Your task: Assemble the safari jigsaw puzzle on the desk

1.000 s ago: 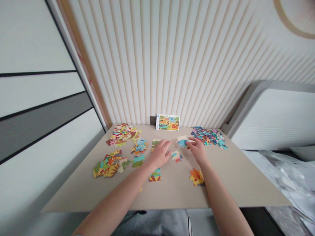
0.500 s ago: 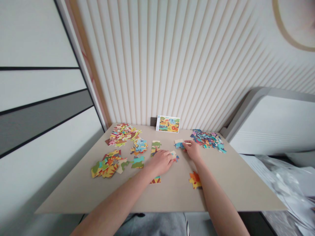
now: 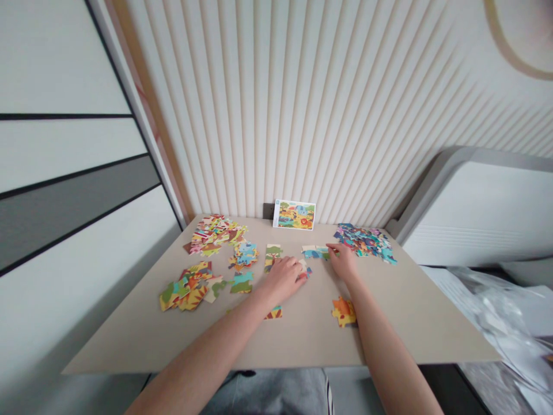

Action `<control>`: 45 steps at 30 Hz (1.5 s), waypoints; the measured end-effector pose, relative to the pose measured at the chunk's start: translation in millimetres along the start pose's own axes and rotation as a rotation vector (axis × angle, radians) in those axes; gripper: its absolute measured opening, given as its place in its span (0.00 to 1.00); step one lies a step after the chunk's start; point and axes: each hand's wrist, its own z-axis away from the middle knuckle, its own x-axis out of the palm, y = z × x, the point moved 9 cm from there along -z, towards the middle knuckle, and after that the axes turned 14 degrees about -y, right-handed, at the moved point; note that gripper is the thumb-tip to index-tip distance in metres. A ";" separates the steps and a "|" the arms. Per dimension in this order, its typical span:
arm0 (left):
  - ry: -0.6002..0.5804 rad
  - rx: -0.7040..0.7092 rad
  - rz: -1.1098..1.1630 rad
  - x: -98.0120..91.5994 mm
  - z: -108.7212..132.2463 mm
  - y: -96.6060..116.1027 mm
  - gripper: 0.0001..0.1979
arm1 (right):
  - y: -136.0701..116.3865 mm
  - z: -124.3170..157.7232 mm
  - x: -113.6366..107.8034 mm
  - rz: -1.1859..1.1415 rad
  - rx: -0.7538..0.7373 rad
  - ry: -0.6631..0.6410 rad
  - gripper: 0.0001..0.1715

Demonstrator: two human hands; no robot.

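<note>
My left hand (image 3: 283, 276) lies on the beige table (image 3: 302, 340), fingers curled over a small red, blue and cream puzzle piece (image 3: 305, 271). My right hand (image 3: 344, 260) is a little further back, its fingertips pinched on the right edge of a blue and cream puzzle piece (image 3: 314, 252) that lies flat on the table. Between the two pieces there is a narrow gap. An orange and yellow piece (image 3: 343, 310) rests beside my right forearm. Another piece (image 3: 274, 313) shows partly from under my left forearm.
A picture card (image 3: 294, 214) leans on the ribbed wall at the back. Piles of pieces lie at back left (image 3: 213, 233), front left (image 3: 185, 286) and back right (image 3: 365, 239). Small joined groups (image 3: 245, 255) sit left of my hands. A white cabinet (image 3: 484, 213) stands to the right.
My right hand has lowered the blue and cream piece from above the table to lie flat on it. My left hand slid right onto the small piece and drew it slightly back.
</note>
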 end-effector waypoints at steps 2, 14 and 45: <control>0.006 -0.002 -0.003 -1.1 0.4 1.0 0.07 | -10.1 1.6 8.0 0.050 -0.074 -0.065 0.19; 0.024 -0.014 -0.001 -11.0 4.1 -5.6 0.03 | -47.6 13.3 34.1 0.415 -0.199 -0.209 0.17; -0.058 0.073 -0.033 -4.3 -57.1 -53.1 0.12 | -43.0 16.5 42.5 0.250 -0.249 -0.331 0.21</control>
